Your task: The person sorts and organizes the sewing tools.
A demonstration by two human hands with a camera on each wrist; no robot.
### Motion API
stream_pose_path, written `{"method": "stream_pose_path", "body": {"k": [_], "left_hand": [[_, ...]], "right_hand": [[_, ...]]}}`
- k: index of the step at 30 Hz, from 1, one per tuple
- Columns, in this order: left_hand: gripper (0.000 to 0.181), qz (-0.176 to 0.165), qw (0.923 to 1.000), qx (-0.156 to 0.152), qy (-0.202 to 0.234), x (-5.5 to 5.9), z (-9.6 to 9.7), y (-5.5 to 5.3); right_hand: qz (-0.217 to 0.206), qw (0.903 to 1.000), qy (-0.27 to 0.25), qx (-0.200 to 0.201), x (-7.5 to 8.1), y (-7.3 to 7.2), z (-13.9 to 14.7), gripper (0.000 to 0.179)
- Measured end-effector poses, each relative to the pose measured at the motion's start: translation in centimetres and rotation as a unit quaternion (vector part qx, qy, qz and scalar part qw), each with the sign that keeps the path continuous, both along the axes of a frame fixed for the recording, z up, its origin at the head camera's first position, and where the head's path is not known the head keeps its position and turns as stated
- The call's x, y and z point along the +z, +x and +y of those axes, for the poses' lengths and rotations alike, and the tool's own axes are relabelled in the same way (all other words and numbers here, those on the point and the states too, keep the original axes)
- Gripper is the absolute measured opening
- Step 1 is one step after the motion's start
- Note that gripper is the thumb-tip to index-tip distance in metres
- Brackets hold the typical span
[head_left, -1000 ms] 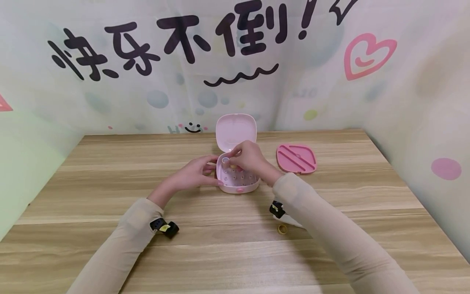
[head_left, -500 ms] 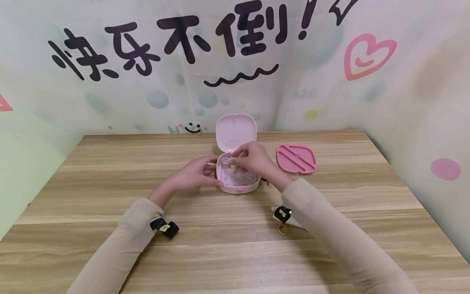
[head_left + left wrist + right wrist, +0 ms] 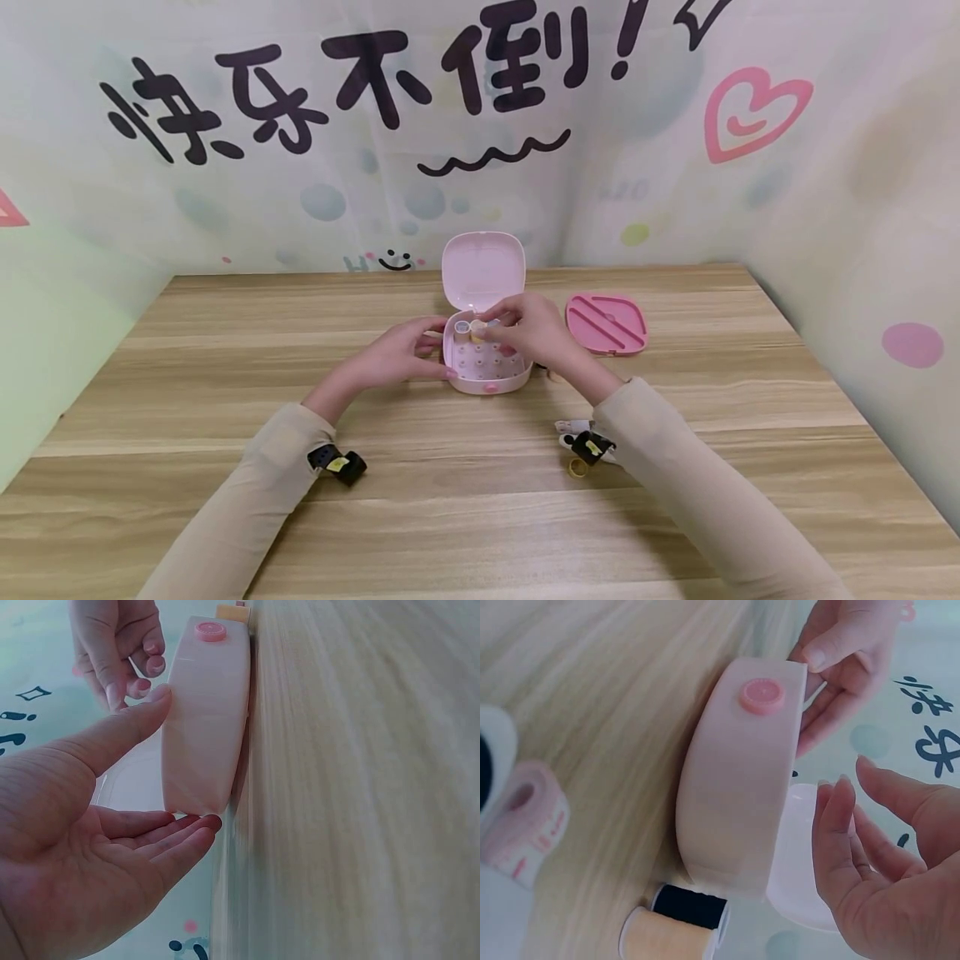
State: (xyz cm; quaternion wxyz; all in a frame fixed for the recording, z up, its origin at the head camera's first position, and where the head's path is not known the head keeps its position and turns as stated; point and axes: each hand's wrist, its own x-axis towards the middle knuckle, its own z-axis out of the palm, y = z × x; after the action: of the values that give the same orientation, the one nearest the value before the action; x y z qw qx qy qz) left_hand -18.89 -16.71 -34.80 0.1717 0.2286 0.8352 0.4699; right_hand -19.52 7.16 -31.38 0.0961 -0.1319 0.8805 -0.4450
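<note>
A pale pink sewing box [image 3: 491, 387] stands with its lid [image 3: 483, 268] raised, rows of small pegs on its floor. My left hand [image 3: 401, 350] holds its left side, thumb at the front rim and fingers further back along the side [image 3: 105, 847]. A beige thread spool [image 3: 462, 332] and a yellow thread spool [image 3: 477, 332] stand upright in the back left corner; a third spool [image 3: 492, 324] shows partly behind my right fingers. My right hand [image 3: 528, 329] hovers over the box, its thumb and fingertips apart with nothing between them [image 3: 885, 855].
Right of the box, a black spool [image 3: 690, 907] and another beige spool [image 3: 667, 937] lie on the table. A pink divided tray [image 3: 606, 323] sits further right. Near my right wrist are a gold thimble ring [image 3: 577, 467] and a white-pink tape roll [image 3: 529, 817].
My right hand has moved rightward along the back of the box, from the beige spool past the yellow one, uncovering both and part of a third. My left hand keeps its place.
</note>
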Motion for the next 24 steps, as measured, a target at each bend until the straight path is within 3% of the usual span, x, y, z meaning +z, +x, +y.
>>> {"method": "stream_pose_path", "body": {"k": [10, 17, 24], "left_hand": [[0.075, -0.006, 1.0, 0.006, 0.003, 0.0, 0.0, -0.1], [0.077, -0.01, 0.9999, 0.007, -0.004, 0.1, 0.0, -0.1], [0.077, -0.006, 0.9999, 0.008, -0.008, 0.0, 0.0, -0.1]], "right_hand": [[-0.008, 0.9992, -0.039, 0.012, 0.5, 0.7, 1.6, 0.031], [-0.013, 0.9998, -0.016, 0.008, 1.5, 1.1, 2.9, 0.03], [-0.018, 0.9991, 0.003, 0.038, 1.8, 1.4, 4.5, 0.032]]}}
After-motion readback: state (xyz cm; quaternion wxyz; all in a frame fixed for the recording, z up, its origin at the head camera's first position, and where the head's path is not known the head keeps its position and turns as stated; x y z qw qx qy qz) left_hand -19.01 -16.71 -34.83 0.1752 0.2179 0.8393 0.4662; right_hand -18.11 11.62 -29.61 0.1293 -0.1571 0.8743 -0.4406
